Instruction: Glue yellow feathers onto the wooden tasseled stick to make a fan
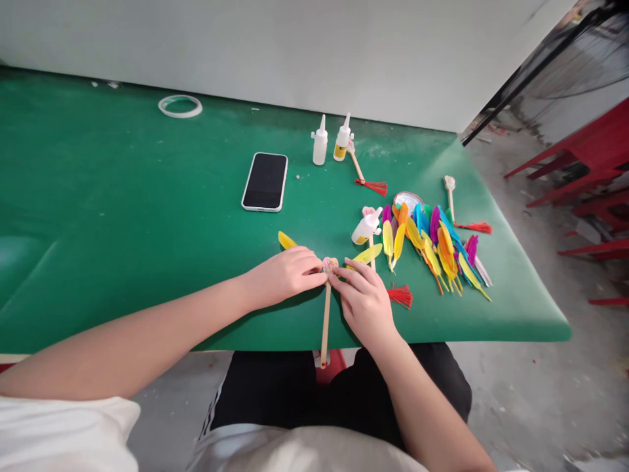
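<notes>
Between my two hands lies a slim wooden stick (325, 321) with a pinkish rounded head, its lower end reaching past the table's front edge. My left hand (293, 274) is closed, thumb and fingers pinching the head's left side. On the other side, the fingertips of my right hand (362, 296) press on the head. A yellow feather (285, 240) shows beyond my left fingers. Another yellow feather (369, 254) points outward above my right fingers. My fingers partly cover the feathers and the head, so I cannot tell whether they are joined.
A glue bottle (364, 229) leans over another stick by my right hand. Coloured feathers (437, 246) are heaped to the right. Two upright bottles (320, 145), a phone (265, 182) and a tape roll (180, 107) sit farther back. Sticks with red tassels (474, 227) lie around.
</notes>
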{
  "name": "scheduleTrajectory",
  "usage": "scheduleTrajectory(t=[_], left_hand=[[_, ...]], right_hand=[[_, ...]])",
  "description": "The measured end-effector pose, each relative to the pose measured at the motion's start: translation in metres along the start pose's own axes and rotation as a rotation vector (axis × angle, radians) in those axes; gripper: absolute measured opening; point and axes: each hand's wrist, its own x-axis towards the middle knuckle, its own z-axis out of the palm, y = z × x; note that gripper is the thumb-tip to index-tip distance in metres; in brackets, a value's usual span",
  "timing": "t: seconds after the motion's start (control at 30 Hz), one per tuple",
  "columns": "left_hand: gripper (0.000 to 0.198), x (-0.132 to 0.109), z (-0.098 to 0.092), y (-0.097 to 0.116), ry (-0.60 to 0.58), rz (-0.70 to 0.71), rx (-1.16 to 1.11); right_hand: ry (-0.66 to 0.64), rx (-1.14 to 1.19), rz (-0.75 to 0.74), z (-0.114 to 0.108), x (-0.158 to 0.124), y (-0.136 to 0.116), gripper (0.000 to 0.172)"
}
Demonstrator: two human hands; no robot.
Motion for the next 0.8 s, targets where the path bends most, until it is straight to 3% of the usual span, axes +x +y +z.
scheduleTrajectory(t=[0.27,0.8], left_hand=[[0.024,0.0023,-0.0007,-0.0042,-0.045,-0.074,-0.16],[0.02,-0.004,0.003,-0.0077,0.063,0.04,0.0]], right_hand=[[-0.006,0.016,0.015,0.0005,0.0014,0.0004,0.03],[-0.016,0.008,0.004,0.0005,-0.0008,0.001,0.032]])
